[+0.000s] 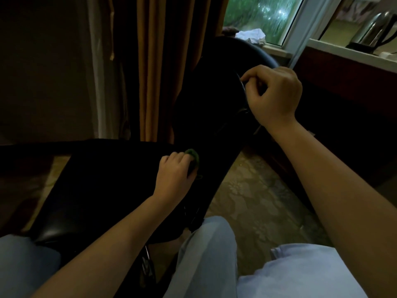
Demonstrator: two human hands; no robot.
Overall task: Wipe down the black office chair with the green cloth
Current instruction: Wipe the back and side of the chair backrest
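The black office chair (111, 186) fills the middle of the view, its seat at lower left and its backrest rising toward the window. My left hand (171, 173) is closed around the green cloth (192, 157) and presses it where the seat meets the backrest. Only a small bunched part of the cloth shows past my fingers. My right hand (275, 93) grips the right edge of the backrest, fingers curled over it. The room is dim, so the chair's surface shows little detail.
Brown curtains (154, 67) hang behind the chair. A window sill at upper right holds a metal kettle (373, 29) and crumpled white paper (253, 35). Patterned carpet (257, 201) lies right of the chair. My knees in light trousers are at the bottom.
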